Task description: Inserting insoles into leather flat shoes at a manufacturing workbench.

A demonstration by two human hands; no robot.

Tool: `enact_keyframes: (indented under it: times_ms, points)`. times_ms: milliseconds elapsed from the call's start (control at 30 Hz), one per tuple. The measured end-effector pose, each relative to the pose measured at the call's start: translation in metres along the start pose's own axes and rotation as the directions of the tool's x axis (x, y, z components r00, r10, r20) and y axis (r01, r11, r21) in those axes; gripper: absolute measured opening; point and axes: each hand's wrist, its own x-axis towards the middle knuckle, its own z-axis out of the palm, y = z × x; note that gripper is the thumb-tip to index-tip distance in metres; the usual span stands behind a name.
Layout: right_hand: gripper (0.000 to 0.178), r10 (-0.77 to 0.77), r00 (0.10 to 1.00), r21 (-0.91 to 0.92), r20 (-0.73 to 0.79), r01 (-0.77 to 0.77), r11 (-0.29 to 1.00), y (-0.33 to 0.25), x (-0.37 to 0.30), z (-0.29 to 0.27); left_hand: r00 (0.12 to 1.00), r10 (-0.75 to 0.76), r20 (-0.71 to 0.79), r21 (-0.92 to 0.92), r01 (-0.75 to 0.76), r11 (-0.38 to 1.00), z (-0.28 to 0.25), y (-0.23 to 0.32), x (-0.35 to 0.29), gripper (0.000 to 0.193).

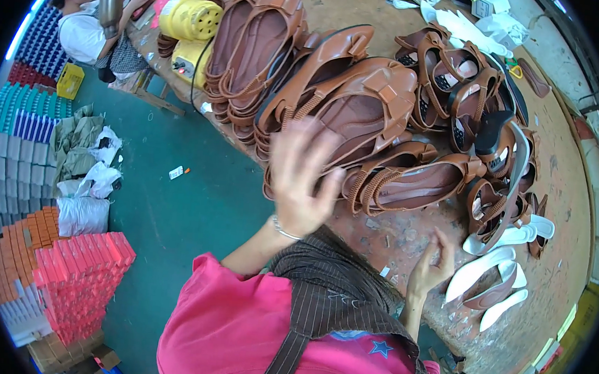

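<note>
My left hand (303, 180) is raised in front of a pile of brown slingback shoes (362, 108), its fingers spread and slightly blurred. I cannot tell whether it touches the shoes behind it. Lower on the right, my right hand (433, 260) is over the table with thumb and fingers apart and nothing visible in it. A pair of brown slingbacks (423, 184) with reddish-brown insoles lies between and beyond my hands. White insoles (479, 273) and a brown insole (495, 291) rest to the right of my right hand.
A yellow machine (189, 26) stands at the table's (553, 189) far left. More brown shoes (450, 80) are heaped farther back on the right. White scraps (470, 29) lie at the back. Stacked pink boxes (81, 276) rise from the green floor. Another person (82, 33) is at the far left.
</note>
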Motion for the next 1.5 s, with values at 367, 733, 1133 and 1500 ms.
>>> enact_keyframes:
  times_ms: [367,733,1133,1500]
  points:
    - [0.032,0.529,0.606,0.687,0.594,-0.724,0.057,-0.042,0.008,0.067,0.836,-0.546,0.056,-0.331,0.531,0.780,-0.040,-0.251,0.015,0.101]
    - [0.033,0.550,0.505,0.701,0.665,-0.675,-0.229,-0.021,0.013,0.101,0.837,-0.523,0.161,-0.467,0.531,0.707,-0.023,-0.293,0.033,0.072]
    - [0.043,0.658,0.524,0.713,0.540,-0.701,-0.027,-0.061,0.007,0.085,0.865,-0.492,-0.099,-0.263,0.454,0.851,-0.020,-0.276,0.001,0.075]
    - [0.053,0.525,0.851,0.622,0.003,-0.412,0.665,-0.040,0.049,0.107,0.875,-0.437,0.209,-0.398,0.484,0.779,0.005,-0.086,-0.109,0.075]
